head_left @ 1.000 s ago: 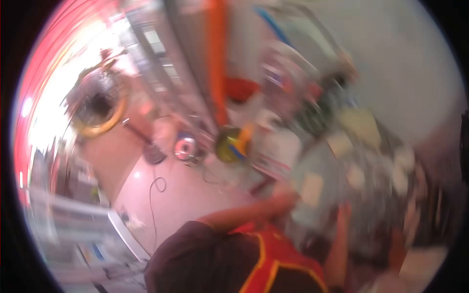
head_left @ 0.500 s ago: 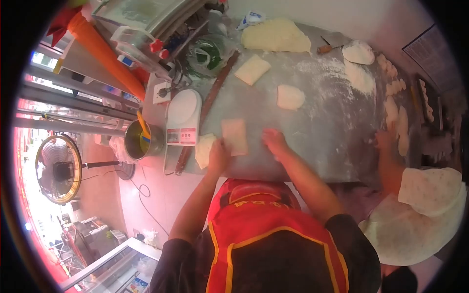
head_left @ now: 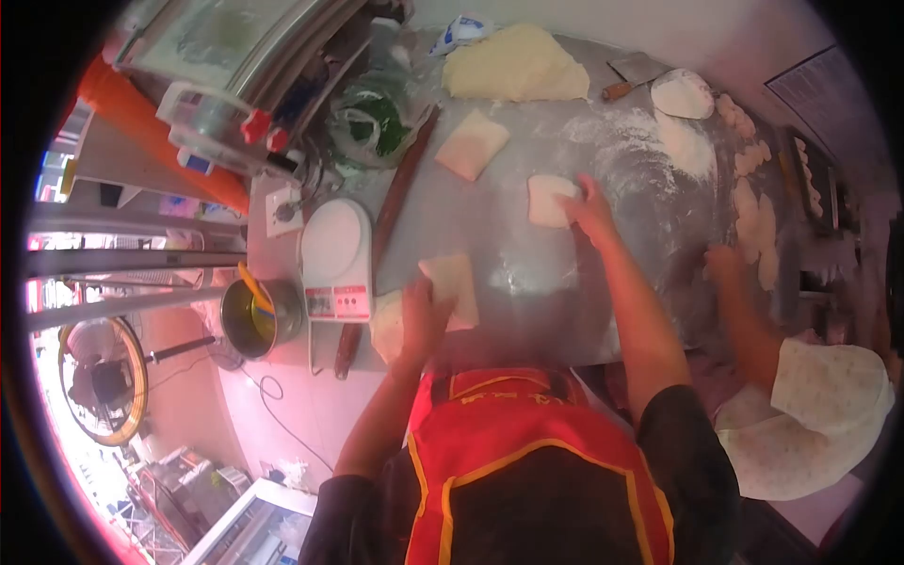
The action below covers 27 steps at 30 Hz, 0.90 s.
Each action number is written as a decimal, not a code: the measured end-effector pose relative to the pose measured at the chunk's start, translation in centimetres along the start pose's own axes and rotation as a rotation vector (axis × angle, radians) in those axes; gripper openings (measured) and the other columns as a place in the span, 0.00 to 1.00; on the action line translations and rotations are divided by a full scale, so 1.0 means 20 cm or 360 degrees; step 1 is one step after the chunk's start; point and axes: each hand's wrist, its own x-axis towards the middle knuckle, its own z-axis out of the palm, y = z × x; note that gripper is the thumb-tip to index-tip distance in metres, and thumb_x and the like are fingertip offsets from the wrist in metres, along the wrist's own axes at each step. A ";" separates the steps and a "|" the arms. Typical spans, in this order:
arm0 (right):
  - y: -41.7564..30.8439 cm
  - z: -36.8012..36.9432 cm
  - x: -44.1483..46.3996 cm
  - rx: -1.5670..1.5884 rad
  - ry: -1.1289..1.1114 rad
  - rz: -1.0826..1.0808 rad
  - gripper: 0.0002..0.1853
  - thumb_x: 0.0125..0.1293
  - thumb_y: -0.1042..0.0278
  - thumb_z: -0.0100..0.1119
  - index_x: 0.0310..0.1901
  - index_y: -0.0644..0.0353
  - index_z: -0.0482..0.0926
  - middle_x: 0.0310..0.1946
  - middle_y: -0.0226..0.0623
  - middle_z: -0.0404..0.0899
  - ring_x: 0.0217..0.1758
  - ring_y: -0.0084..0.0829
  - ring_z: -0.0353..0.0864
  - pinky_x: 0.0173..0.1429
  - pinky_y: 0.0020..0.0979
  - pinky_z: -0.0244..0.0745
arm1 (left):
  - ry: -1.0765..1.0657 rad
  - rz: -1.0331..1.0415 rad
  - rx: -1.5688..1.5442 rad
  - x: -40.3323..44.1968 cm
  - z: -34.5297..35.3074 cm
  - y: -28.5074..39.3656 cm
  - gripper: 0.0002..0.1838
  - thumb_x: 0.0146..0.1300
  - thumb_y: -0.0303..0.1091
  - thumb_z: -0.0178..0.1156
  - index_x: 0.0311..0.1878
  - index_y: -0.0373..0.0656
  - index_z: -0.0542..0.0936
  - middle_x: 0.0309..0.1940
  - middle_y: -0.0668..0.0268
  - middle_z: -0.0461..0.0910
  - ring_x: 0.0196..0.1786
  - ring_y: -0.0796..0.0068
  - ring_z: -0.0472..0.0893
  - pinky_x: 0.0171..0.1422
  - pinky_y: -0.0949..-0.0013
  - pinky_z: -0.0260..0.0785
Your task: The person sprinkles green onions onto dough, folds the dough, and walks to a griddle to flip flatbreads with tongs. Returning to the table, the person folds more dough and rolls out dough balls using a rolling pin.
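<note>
Close in, apron: red with yellow trim (head_left: 527,414), at the near edge of the grey worktop (head_left: 527,268).
Left hand: (head_left: 426,315) back up, fingers bent, over the inner edges of two dough pieces; cannot tell whether it grips either.
Pale dough piece: (head_left: 385,330) left of and partly behind the left hand, by the worktop's near edge.
Rectangular dough piece: (head_left: 460,287) just right of the left hand, fingertips against its left part; lies flat.
Right hand: (head_left: 591,212) thumb and forefinger parted, moderately wide, thumb on the dough's edge.
Rounded dough piece: (head_left: 549,201) flat, directly left of the right hand, its right edge touched.
Pot: (head_left: 259,320) metal, orange-handled tool (head_left: 252,285) leaning inside, left of the scale.
White scale: (head_left: 337,247) left of the brown rod (head_left: 402,193), which runs obliquely up the worktop.
Co-worker's hand: (head_left: 723,264) right side, near the dough strips (head_left: 753,221); pale sleeve (head_left: 829,386) nearer.
Square dough piece: (head_left: 473,145) beyond both hands, apart from them.
Plastic bag: (head_left: 370,122) something green within, left of the rod's far end.
Flour mound: (head_left: 683,94) far right, scraper (head_left: 619,90) just left of it.
Large dough slab: (head_left: 515,66) far side, near the wall, blue-and-white packet (head_left: 461,34) at its left.
</note>
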 end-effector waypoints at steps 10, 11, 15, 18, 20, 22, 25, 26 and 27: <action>-0.13 -0.08 0.11 -0.0197 -0.0960 0.0229 0.23 0.48 0.62 0.73 0.44 0.64 0.80 0.40 0.39 0.81 0.43 0.31 0.79 0.46 0.34 0.75 | -0.0078 -0.0546 -0.1132 0.05 0.09 -0.05 0.29 0.54 0.33 0.71 0.57 0.32 0.72 0.42 0.55 0.81 0.44 0.65 0.81 0.48 0.65 0.75; -0.14 -0.09 0.13 -0.0130 -0.0977 0.0237 0.23 0.49 0.62 0.73 0.45 0.64 0.80 0.40 0.39 0.81 0.42 0.31 0.79 0.45 0.34 0.74 | -0.0074 -0.0560 -0.1098 0.04 0.06 -0.03 0.28 0.55 0.32 0.70 0.57 0.32 0.72 0.43 0.56 0.81 0.45 0.67 0.81 0.48 0.65 0.75; 0.00 -0.02 0.42 0.0586 -0.0568 0.0418 0.22 0.48 0.61 0.73 0.43 0.65 0.80 0.34 0.42 0.80 0.39 0.33 0.79 0.45 0.36 0.73 | -0.0047 -0.0658 -0.1081 0.00 0.04 0.03 0.26 0.58 0.31 0.67 0.58 0.34 0.72 0.47 0.59 0.79 0.47 0.69 0.80 0.49 0.67 0.74; 0.06 -0.11 0.58 0.0495 -0.0242 0.0170 0.23 0.58 0.60 0.65 0.52 0.65 0.76 0.44 0.50 0.80 0.49 0.40 0.79 0.54 0.39 0.72 | -0.0036 -0.0807 -0.0964 0.02 -0.03 0.20 0.25 0.59 0.30 0.66 0.59 0.35 0.71 0.48 0.59 0.78 0.48 0.69 0.79 0.50 0.67 0.74; 0.12 -0.26 0.61 -0.0089 0.0295 -0.0085 0.25 0.64 0.60 0.58 0.59 0.67 0.70 0.55 0.55 0.73 0.60 0.46 0.73 0.63 0.42 0.66 | -0.0017 -0.0816 -0.0918 0.02 -0.02 0.24 0.25 0.59 0.29 0.65 0.59 0.35 0.70 0.48 0.60 0.78 0.48 0.69 0.79 0.50 0.67 0.74; 0.42 -0.44 0.75 -0.0834 0.0567 -0.0266 0.29 0.68 0.59 0.52 0.65 0.68 0.64 0.65 0.59 0.64 0.70 0.51 0.62 0.73 0.44 0.55 | 0.0057 -0.0705 -0.0984 0.02 0.00 0.21 0.25 0.60 0.29 0.64 0.59 0.35 0.70 0.49 0.60 0.77 0.48 0.70 0.78 0.50 0.67 0.74; 0.58 -0.59 0.83 -0.0950 0.0541 0.0034 0.35 0.69 0.53 0.50 0.69 0.71 0.58 0.71 0.59 0.56 0.76 0.54 0.52 0.78 0.47 0.43 | -0.0042 -0.0825 -0.0684 0.03 -0.03 0.27 0.24 0.61 0.30 0.63 0.59 0.36 0.70 0.49 0.60 0.77 0.48 0.71 0.78 0.50 0.68 0.73; 0.54 -0.61 0.78 -0.0789 0.0511 0.0212 0.36 0.69 0.51 0.50 0.70 0.72 0.57 0.72 0.59 0.55 0.76 0.55 0.50 0.78 0.48 0.42 | -0.0029 -0.0829 -0.0777 0.01 -0.02 0.25 0.24 0.61 0.30 0.63 0.59 0.36 0.70 0.49 0.60 0.77 0.48 0.71 0.78 0.51 0.68 0.73; 0.57 -0.51 0.71 -0.0938 0.0390 -0.0067 0.37 0.70 0.50 0.50 0.71 0.70 0.57 0.72 0.58 0.55 0.77 0.54 0.50 0.78 0.49 0.41 | -0.0008 -0.0821 -0.0872 0.01 0.00 0.21 0.24 0.61 0.30 0.63 0.59 0.36 0.70 0.48 0.60 0.77 0.48 0.71 0.78 0.51 0.69 0.73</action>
